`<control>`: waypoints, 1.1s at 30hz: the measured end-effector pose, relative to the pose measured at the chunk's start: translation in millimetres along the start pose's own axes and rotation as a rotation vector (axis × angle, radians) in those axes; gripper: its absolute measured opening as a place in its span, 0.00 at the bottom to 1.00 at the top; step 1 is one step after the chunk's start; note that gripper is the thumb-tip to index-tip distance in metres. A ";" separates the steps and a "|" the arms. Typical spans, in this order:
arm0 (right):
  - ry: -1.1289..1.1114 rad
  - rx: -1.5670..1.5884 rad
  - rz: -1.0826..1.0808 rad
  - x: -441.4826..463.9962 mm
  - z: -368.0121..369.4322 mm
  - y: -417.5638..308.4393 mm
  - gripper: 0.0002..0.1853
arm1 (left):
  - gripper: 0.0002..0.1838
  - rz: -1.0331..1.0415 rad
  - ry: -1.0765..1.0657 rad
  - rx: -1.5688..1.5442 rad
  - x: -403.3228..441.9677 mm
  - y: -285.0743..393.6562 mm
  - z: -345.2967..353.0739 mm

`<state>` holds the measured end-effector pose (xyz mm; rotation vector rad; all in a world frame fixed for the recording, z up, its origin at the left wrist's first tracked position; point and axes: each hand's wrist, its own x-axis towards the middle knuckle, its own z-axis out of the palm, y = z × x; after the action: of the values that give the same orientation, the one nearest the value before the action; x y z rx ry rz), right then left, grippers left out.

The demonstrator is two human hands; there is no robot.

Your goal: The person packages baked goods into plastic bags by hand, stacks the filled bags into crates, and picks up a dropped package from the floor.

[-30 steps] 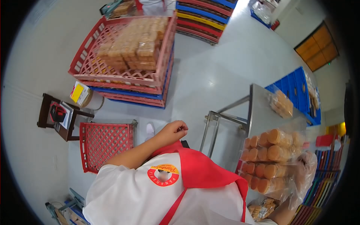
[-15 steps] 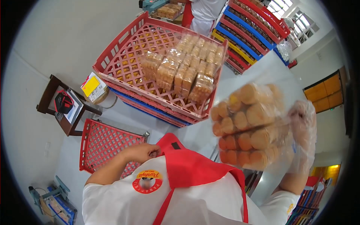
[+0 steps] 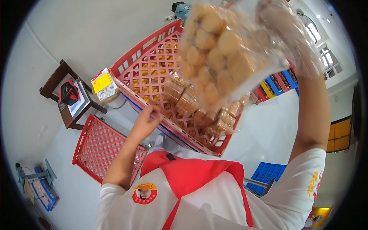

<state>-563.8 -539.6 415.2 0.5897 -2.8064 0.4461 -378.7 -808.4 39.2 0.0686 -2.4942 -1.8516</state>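
Observation:
My right hand, in a clear plastic glove, is raised at the upper right and closed on the bagged bread, clear bags of round pale-brown pieces. The bags hang tilted over a red lattice crate, hiding part of it. More packed bread lies in the crate's near right part. My left hand is bare, with its fingers curled and nothing visible in them. It is in front of the crate's near rim; whether it touches the rim I cannot tell.
The crate tops a stack. A second red crate is low at the left, by a dark chair with papers and a white container with a yellow label. Colored crates and a blue crate are at the right.
My right hand has lifted the bagged bread from the right side up and leftward over the red crate. My left hand has moved up to the crate's near rim. The view has turned.

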 end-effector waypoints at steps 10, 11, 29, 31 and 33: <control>0.069 -0.475 -0.531 181.8 163.4 16.2 0.06 | 0.24 0.103 -0.095 0.145 165.7 -43.1 13.9; 0.079 -0.523 -0.569 195.6 180.9 20.8 0.06 | 0.23 0.067 -0.171 0.153 167.3 -44.9 15.5; -0.354 -0.541 -0.294 146.4 351.3 67.2 0.10 | 0.15 0.017 -0.038 -0.286 138.4 -23.9 -10.2; -0.452 -0.453 -0.115 136.9 364.1 73.4 0.09 | 0.16 0.049 -0.055 -0.258 133.0 -18.1 -14.8; -0.583 -0.437 0.076 131.4 374.2 76.8 0.08 | 0.16 0.076 -0.075 -0.178 126.3 -8.1 -21.3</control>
<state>-776.0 -646.5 88.5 0.5830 -3.3177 -0.3957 -503.5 -838.1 37.8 -0.1009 -2.3284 -2.0713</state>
